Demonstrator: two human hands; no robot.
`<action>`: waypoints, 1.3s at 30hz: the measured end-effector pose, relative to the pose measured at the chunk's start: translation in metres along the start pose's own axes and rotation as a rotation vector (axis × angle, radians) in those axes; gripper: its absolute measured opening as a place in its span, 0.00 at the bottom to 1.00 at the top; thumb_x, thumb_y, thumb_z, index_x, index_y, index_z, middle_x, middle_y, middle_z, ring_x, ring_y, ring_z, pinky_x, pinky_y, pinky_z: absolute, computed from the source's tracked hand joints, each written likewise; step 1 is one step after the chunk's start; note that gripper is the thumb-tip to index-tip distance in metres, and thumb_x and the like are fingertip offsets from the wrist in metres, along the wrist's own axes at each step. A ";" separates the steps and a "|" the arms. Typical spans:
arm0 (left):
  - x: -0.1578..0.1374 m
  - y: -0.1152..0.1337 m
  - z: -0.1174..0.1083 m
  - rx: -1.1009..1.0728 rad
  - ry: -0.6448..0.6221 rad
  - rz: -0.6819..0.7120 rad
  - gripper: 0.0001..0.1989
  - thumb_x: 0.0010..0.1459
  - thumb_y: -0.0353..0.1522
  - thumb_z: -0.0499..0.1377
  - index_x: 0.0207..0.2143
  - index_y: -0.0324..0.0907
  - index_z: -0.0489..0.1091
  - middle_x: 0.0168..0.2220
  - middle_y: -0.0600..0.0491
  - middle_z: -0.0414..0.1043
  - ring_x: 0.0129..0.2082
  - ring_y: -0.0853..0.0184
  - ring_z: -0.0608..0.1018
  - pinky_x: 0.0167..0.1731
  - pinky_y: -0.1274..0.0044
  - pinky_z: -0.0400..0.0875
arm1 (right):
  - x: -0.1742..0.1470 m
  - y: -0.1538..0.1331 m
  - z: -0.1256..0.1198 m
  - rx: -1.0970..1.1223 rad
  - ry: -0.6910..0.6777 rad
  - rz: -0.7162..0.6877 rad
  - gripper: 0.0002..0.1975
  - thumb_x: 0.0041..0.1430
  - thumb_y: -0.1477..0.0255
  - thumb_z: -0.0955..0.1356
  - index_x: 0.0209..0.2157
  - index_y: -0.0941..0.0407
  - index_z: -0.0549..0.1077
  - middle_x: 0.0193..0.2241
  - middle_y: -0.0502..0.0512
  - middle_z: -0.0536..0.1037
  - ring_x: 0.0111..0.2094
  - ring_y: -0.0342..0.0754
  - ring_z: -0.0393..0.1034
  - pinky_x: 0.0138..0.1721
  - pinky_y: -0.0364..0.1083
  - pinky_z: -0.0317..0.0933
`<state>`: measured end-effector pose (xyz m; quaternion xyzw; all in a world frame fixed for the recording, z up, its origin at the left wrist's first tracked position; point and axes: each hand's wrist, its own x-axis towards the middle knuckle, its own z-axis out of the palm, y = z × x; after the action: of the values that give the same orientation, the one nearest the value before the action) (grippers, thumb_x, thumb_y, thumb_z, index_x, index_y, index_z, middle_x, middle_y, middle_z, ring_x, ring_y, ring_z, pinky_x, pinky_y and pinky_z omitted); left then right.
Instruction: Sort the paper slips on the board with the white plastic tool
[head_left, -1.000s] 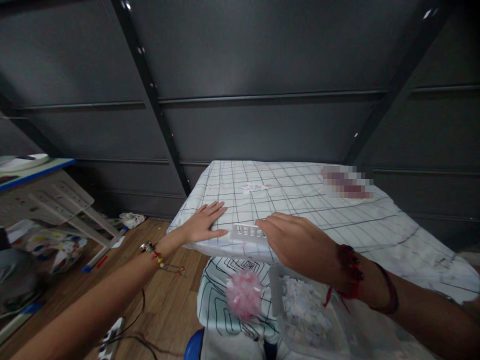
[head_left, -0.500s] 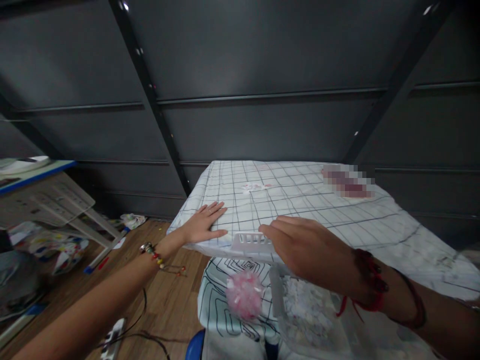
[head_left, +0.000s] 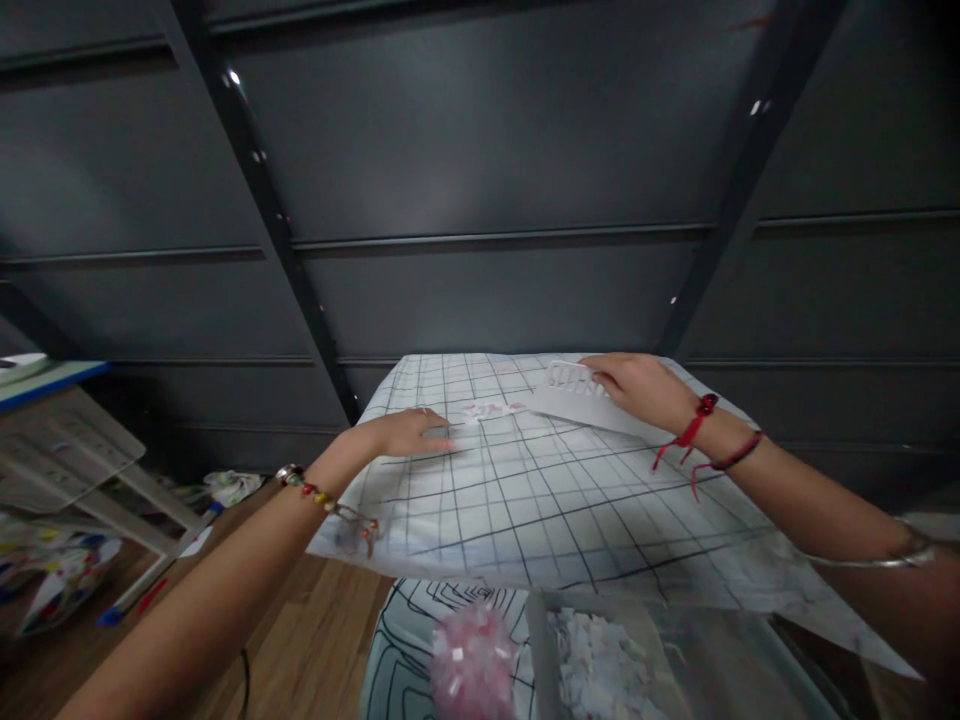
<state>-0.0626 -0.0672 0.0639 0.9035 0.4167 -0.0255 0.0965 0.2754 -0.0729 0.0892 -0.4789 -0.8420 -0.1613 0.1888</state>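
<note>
My right hand point(head_left: 637, 388) grips a white flat plastic piece point(head_left: 581, 405) with a row of slots along its upper edge. It is tilted on the far part of the checked cloth point(head_left: 480, 510), and its left end touches or nearly touches small white and pink scraps point(head_left: 491, 410). To the left of those scraps, my left hand point(head_left: 409, 432) hangs low over the cloth or rests on it; its fingers are stretched out and hold nothing.
Below the table's near edge are a pink fluffy bundle point(head_left: 474, 665) on a patterned cover point(head_left: 397, 650) and a clear plastic box point(head_left: 536, 640) holding pale scraps point(head_left: 600, 665). Dark wall panels point(head_left: 480, 300) stand behind. A second table point(head_left: 67, 375) is at left.
My right hand has carried the slotted plastic piece from the near edge to the far part of the cloth. My left hand's fingers have turned rightward. The view has tilted upward.
</note>
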 end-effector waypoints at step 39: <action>0.093 -0.016 0.058 -0.053 0.076 -0.105 0.49 0.51 0.58 0.48 0.62 0.37 0.30 0.63 0.42 0.25 0.60 0.48 0.35 0.56 0.60 0.38 | 0.005 -0.005 0.075 -0.019 0.401 -0.242 0.18 0.49 0.86 0.57 0.36 0.56 0.68 0.28 0.49 0.73 0.30 0.44 0.63 0.34 0.46 0.49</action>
<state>-0.0124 0.0008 -0.0076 0.8778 0.4676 0.0148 0.1029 0.2562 -0.0376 0.0257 -0.3348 -0.8374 -0.2825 0.3269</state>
